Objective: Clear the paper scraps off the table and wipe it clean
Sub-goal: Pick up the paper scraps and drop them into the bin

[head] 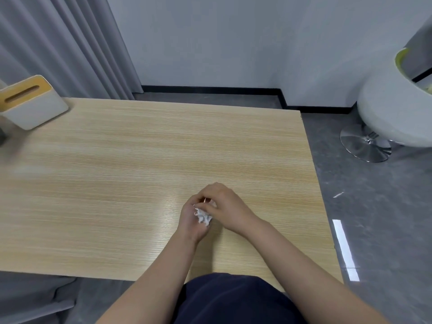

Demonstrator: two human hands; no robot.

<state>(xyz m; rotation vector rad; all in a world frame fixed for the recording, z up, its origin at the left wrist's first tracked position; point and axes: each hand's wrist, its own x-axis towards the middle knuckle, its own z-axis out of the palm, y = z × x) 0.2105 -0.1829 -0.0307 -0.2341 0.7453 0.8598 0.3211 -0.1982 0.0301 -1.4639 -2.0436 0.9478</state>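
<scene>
Scraps (203, 217): crumpled white paper wad, cupped in left hand (192, 218) above table
Right hand (225, 208): fingers curled, pinching wad's top
Table (140, 160): smooth pale woodgrain, rectangular
Tissue box (30, 104): white, wooden slotted lid

A wide stretch of bare wood is lying open across the middle and left of the table (140, 160). The tissue box (32, 101) is standing at the far left corner, blocking reach there. Both hands are meeting near the right front: the left hand (190, 222) is cupping paper scraps (203, 217), with the right hand (224, 206) touching it. A white chair (392, 118) is standing off the table's far right.
</scene>
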